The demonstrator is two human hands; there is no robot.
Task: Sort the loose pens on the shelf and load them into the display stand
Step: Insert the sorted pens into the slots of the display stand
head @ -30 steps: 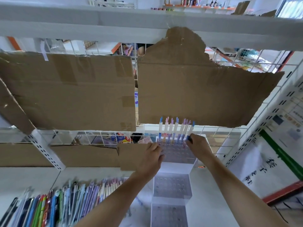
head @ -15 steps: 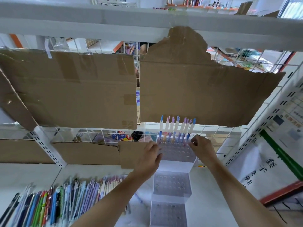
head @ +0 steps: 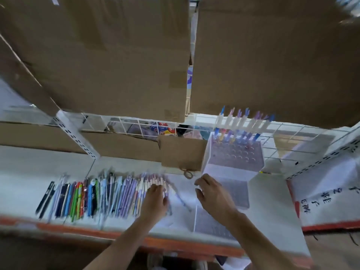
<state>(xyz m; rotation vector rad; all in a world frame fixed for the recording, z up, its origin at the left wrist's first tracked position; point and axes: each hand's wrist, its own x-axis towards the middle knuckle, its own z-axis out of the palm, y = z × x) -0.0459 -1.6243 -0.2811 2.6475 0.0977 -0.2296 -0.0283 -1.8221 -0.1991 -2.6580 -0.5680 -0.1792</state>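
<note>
I am seeing loose pens (head: 93, 197) lying in a row along the white shelf (head: 23, 172). My left hand (head: 155, 199) is resting curled fingers on them. My right hand (head: 212, 193) is hovering, fingers loosely curled, before the display stand (head: 233, 168), whose top tier is holding a back row of upright pens (head: 241, 124).

Brown cardboard sheets (head: 101, 61) hang against a white wire grid (head: 288, 145), beside a white banner (head: 327, 193) with black characters

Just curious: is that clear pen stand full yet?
No. The display stand holds pens only in its back row; other holes look empty.
</note>
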